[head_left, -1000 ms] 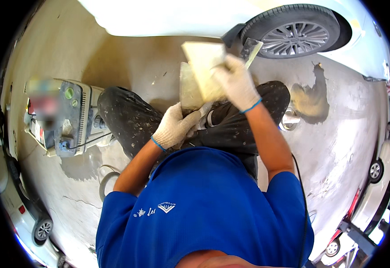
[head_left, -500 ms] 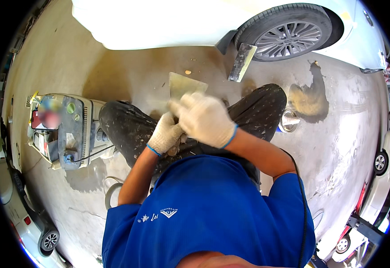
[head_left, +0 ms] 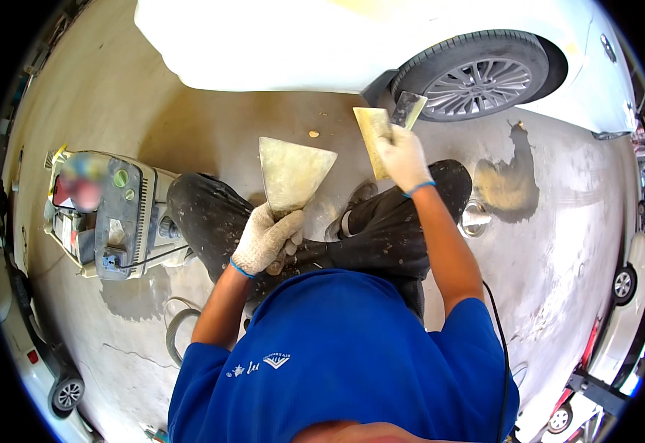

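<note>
My left hand (head_left: pixel 265 238), in a knitted off-white glove with a blue cuff, is closed round the handle end of a wide putty knife (head_left: pixel 296 173). The knife's broad, smeared blade points away from me, above the floor between my legs. Over by my right knee, my gloved right hand (head_left: pixel 405 159) is closed on a flat yellowish spreader (head_left: pixel 371 136). Just beyond that hand is a dark rectangular plate (head_left: pixel 409 109) with a pale yellow edge, in front of the car tyre; my hand partly covers it, and whether they touch I cannot tell.
A white car (head_left: pixel 263 52) with a spoked wheel (head_left: pixel 477 77) stands ahead. A grey machine (head_left: pixel 119 214) with a hose and small items on top is at my left. Beside my right knee stands an open can (head_left: pixel 474 219). Dark stains mark the concrete floor (head_left: pixel 566 251).
My right hand has moved from beside my left hand out to the right and forward, and the yellowish spreader now shows in it. The putty knife in my left hand is more fully in view.
</note>
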Motion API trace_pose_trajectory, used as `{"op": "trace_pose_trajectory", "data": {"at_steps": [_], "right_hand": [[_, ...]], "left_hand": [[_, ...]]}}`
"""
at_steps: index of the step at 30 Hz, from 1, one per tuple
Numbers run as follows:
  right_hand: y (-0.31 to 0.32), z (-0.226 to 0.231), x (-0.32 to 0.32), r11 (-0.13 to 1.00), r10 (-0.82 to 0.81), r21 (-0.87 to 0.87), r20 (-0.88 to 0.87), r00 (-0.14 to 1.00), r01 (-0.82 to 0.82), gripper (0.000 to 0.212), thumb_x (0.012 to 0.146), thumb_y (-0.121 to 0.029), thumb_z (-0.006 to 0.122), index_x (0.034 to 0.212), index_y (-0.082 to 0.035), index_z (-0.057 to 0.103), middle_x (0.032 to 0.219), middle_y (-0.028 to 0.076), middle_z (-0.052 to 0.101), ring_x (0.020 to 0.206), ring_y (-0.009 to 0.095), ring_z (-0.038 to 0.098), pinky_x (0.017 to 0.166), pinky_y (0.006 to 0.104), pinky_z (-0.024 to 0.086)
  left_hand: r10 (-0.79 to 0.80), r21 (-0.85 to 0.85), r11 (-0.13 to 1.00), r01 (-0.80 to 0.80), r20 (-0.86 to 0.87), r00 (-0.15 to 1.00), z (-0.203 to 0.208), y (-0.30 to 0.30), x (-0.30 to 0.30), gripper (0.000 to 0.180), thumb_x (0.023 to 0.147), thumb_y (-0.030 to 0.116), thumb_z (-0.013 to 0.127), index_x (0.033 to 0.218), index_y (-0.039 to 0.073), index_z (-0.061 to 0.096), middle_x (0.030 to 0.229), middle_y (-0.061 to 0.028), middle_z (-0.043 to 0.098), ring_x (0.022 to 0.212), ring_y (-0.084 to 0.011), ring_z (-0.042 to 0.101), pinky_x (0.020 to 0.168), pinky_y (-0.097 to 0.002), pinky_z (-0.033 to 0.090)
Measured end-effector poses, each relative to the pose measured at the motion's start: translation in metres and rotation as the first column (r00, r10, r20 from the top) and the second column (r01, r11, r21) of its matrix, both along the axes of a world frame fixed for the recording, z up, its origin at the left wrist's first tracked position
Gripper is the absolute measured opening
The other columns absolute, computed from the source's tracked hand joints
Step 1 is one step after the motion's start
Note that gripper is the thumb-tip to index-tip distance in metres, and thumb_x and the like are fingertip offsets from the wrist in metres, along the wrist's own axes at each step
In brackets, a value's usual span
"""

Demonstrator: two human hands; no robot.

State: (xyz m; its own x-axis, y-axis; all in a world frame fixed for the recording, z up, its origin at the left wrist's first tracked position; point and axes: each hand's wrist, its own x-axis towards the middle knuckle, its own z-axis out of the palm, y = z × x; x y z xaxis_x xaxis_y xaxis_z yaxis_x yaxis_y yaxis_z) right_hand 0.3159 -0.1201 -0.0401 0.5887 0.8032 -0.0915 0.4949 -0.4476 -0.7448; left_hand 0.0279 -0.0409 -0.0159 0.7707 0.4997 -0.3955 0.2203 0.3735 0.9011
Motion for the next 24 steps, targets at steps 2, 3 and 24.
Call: {"op": "trace_pose_trajectory", "data": {"at_steps": [2, 3, 24], "right_hand": [[-0.007, 0.016, -0.008, 0.947, 0.101, 0.315, -0.493, 0.864, 0.069, 0.019, 0.092, -0.01, 0.057, 0.105, -0.001, 0.069, 0.091, 0.004, 0.071, 0.076, 0.014, 0.066, 0.073, 0.0287, 0.054], [-0.009, 0.031, -0.023, 0.943, 0.124, 0.323, -0.574, 0.809, 0.085, 0.018, 0.089, -0.004, 0.059, 0.104, 0.002, 0.068, 0.092, 0.001, 0.069, 0.081, 0.009, 0.062, 0.076, 0.0278, 0.054], [-0.045, -0.004, -0.096, 0.931, 0.293, 0.212, -0.919, 0.265, -0.296, 0.037, 0.088, -0.005, 0.06, 0.124, 0.004, 0.062, 0.106, 0.002, 0.067, 0.096, 0.01, 0.06, 0.089, 0.028, 0.049]], "left_hand": [[-0.063, 0.001, 0.998, 0.064, -0.148, 0.987, 0.006, 0.008, 0.005, 0.018, 0.094, 0.018, 0.06, 0.087, 0.002, 0.061, 0.064, -0.0006, 0.057, 0.051, -0.0074, 0.053, 0.043, -0.0228, 0.041], [-0.098, -0.04, 0.995, 0.091, -0.225, 0.969, 0.003, 0.007, 0.006, 0.019, 0.094, 0.02, 0.061, 0.087, 0.002, 0.061, 0.066, -0.0009, 0.057, 0.051, -0.0081, 0.053, 0.043, -0.0233, 0.042], [0.279, -0.218, 0.953, -0.212, 0.348, 0.895, -0.031, 0.031, 0.03, 0.051, 0.102, 0.037, 0.055, 0.14, 0.003, 0.049, 0.124, -0.0118, 0.065, 0.11, -0.0165, 0.06, 0.094, -0.0331, 0.051]]}}
